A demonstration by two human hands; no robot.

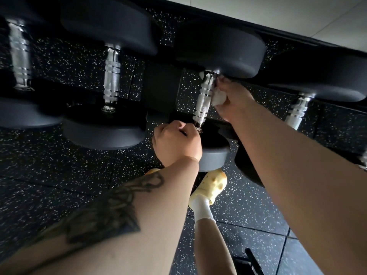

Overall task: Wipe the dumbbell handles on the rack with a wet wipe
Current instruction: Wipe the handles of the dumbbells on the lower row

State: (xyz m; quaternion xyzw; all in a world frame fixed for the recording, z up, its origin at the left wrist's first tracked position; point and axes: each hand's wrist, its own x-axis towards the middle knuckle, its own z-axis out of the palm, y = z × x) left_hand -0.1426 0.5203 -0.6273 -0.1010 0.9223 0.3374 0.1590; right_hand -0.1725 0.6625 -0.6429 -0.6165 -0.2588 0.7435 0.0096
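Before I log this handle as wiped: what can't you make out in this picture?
Head view only:
- Far side of the handle: turned away from the camera.
- Most of the wet wipe: bunched inside the right hand.
- What the left hand grips: its curled fingers hide the handle's near end.
- Leftmost dumbbell: blurred, cut by the edge.

Hidden, cropped and blurred parts

Crumpled white wet wipe (218, 98) mostly covered by right hand (234, 101); leftmost chrome knurled dumbbell handle (19, 56) motion-blurred; rightmost black rubber dumbbell head (325, 74) cropped.
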